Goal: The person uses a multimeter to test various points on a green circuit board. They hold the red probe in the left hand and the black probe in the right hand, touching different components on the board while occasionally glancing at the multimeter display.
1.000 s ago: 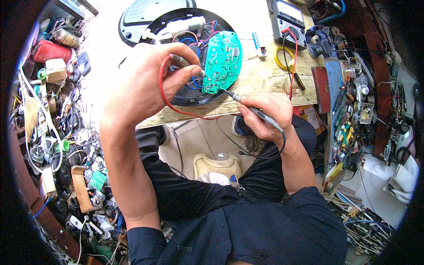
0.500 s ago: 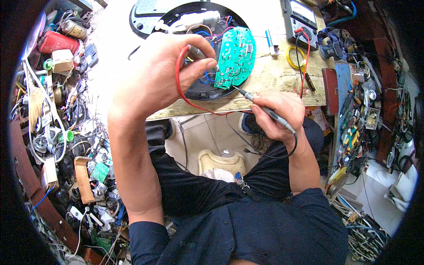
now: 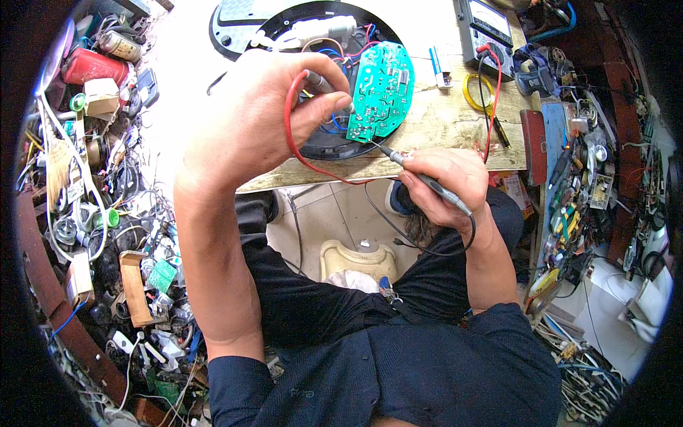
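Note:
My left hand [image 3: 274, 107] is closed around a multimeter probe with a red lead [image 3: 288, 121], its tip hidden beside the left edge of a green circuit board [image 3: 384, 89]. In my right hand [image 3: 448, 181] is a grey multimeter probe [image 3: 416, 169] with a black lead, its thin tip at the board's lower edge. The board rests tilted over a round black housing [image 3: 334, 151]. Inside that housing are coloured wires and a white cylindrical part [image 3: 320, 30]. Both leads run to an analog multimeter [image 3: 487, 35] at the table's far right.
A yellow ring-shaped roll [image 3: 475, 92] and a small blue-and-white box [image 3: 439, 67] lie on the wooden table [image 3: 455, 117]. Heaped electronic scrap [image 3: 142, 235] fills the left side. Tools crowd a rack [image 3: 569, 185] at right. Below the table stands a cream plastic stool [image 3: 359, 260].
The right probe's tip has shifted slightly left and down along the board's lower edge. The board has moved a touch to the right. My left hand has barely moved.

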The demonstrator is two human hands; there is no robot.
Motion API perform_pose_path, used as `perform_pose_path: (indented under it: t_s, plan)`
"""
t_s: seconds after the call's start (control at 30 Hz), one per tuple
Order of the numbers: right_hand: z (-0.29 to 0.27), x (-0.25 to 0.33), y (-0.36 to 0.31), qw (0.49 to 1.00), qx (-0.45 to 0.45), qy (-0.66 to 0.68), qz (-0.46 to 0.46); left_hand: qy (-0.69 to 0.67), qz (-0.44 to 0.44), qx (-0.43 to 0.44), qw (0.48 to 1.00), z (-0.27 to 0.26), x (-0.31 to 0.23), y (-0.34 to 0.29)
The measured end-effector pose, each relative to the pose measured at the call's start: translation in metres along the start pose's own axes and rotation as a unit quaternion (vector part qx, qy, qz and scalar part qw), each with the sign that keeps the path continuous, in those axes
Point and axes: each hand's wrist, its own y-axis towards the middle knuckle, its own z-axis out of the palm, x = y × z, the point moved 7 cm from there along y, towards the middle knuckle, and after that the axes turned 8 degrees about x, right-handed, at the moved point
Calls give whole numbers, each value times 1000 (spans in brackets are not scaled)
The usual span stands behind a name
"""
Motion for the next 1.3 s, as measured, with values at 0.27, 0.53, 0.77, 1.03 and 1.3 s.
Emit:
perform_pose_path:
  t_s: [0.27,0.53,0.77,1.03,1.3]
  plan:
    - [1,-1,1,1000,5,-8,4,0,-17,14,1000,0,0,0]
    - [0,-2,-1,1000,9,-1,9,-21,-40,24,999,3,5,1]
    - [0,-2,1,1000,11,2,12,-12,-52,17,998,0,1,0]
    - [0,0,1,1000,18,-7,18,-28,-41,21,999,5,7,-1]
    - [1,0,1,1000,23,-13,15,-7,-29,16,999,2,4,-1]
